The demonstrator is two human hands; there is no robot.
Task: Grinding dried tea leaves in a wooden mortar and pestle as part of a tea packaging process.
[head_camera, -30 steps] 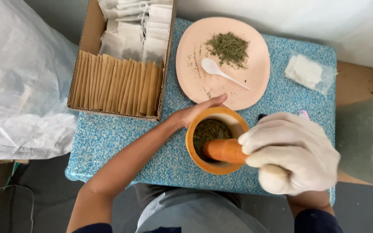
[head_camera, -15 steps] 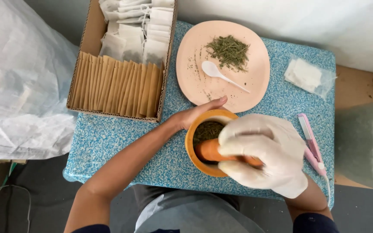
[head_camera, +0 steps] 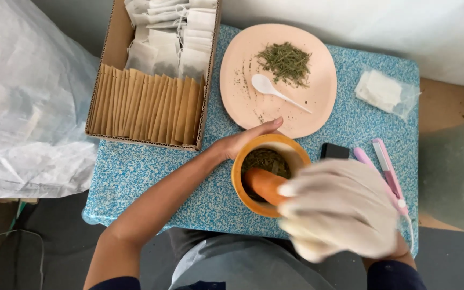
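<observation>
An orange wooden mortar (head_camera: 292,149) stands near the front of a blue speckled table (head_camera: 151,172), with dark green dried herbs (head_camera: 264,160) inside. My bare left hand (head_camera: 241,142) cups the mortar's left and far rim. My right hand (head_camera: 339,208), in a white glove, grips an orange wooden pestle (head_camera: 263,184) whose tip is down in the bowl. The glove is blurred and hides the pestle's upper end and the mortar's right side.
A pink plate (head_camera: 243,96) behind the mortar holds a heap of dried herbs (head_camera: 285,63) and a white plastic spoon (head_camera: 275,91). A cardboard box (head_camera: 111,53) of brown envelopes and white tea bags stands at back left. A small clear bag (head_camera: 385,92), a black block (head_camera: 334,151) and a pink sealer tool (head_camera: 388,172) lie at right.
My gloved right hand has shifted around over the mortar with the pestle, first left, then back toward me and right. My left hand stays on the mortar's rim.
</observation>
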